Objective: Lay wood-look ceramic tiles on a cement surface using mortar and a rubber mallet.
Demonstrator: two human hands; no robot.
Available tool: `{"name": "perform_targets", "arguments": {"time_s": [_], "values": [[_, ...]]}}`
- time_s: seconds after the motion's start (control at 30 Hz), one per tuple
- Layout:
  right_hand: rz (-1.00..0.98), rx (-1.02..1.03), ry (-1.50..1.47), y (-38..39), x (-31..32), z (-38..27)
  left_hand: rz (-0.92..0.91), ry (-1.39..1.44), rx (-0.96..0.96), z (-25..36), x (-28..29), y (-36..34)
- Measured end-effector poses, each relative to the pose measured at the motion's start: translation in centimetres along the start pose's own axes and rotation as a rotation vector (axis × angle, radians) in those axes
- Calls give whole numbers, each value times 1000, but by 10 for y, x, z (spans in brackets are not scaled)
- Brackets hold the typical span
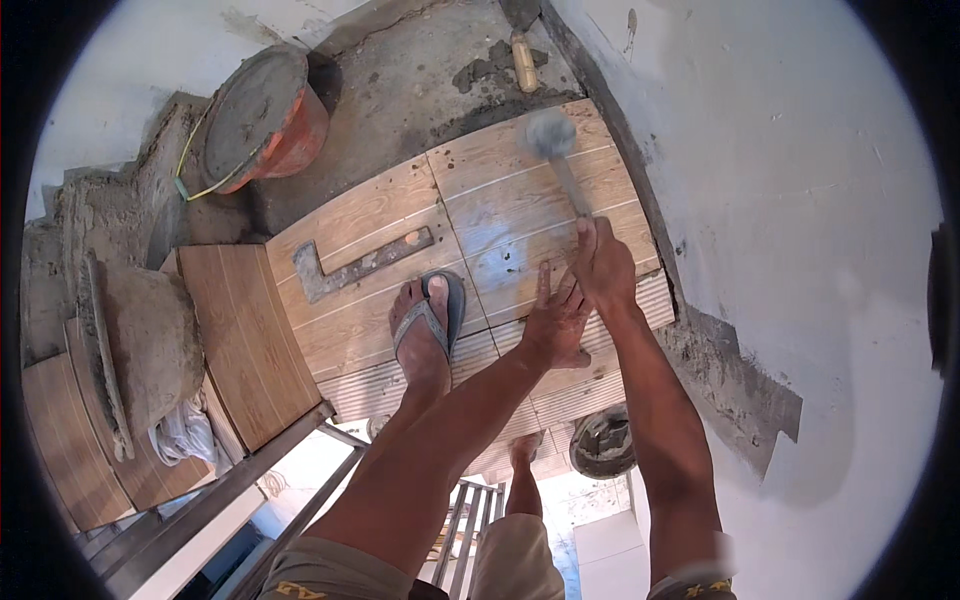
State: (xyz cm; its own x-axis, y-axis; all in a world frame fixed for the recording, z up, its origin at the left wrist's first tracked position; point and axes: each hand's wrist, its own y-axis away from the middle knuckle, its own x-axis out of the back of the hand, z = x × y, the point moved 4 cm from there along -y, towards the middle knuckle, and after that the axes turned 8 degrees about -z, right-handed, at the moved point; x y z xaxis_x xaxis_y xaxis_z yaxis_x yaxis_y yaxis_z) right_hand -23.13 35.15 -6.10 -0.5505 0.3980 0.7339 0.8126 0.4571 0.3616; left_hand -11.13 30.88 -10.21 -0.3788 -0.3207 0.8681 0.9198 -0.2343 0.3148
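My right fingers (pixel 598 262) wrap the mallet (pixel 566 178); my left fingers (pixel 545 285) spread on the tiles (pixel 500 190). From here, the wall (pixel 780 230) bounds the tiling's right edge; open room lies toward the metal square (pixel 370 263).

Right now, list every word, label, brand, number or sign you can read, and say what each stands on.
None can be read.
Yellow marks on the left sleeve and right sleeve: too small, at the picture's lower edge, to tell whether they are letters or pattern.
Mallet, metal square, orange bucket, wood-look tiles: no legible text.
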Motion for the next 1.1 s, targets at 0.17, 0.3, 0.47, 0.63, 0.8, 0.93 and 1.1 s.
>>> {"name": "perform_targets", "arguments": {"time_s": [0.17, 0.3, 0.47, 0.63, 0.8, 0.93, 1.1], "values": [[19, -2, -20, 2, 3, -11, -70, 83, -26, 2, 1, -3], [12, 6, -122, -6, 4, -18, 10, 156, -35, -5, -7, 2], [10, -69, -2, 9, 6, 11, 5, 82, -45, 3, -3, -4], [156, 107, -334, 41, 40, -8, 57, 21, -46, 1, 6, 2], [270, 153, -399, 85, 64, 19, 201, -2, -40, -55, 17, -18], [233, 16, -364, 105, 60, 58, 141, -194, 265, -125, 52, -31], [230, 14, -346, 93, 56, 49, -172, -92, 378, -117, 106, -31]]}}
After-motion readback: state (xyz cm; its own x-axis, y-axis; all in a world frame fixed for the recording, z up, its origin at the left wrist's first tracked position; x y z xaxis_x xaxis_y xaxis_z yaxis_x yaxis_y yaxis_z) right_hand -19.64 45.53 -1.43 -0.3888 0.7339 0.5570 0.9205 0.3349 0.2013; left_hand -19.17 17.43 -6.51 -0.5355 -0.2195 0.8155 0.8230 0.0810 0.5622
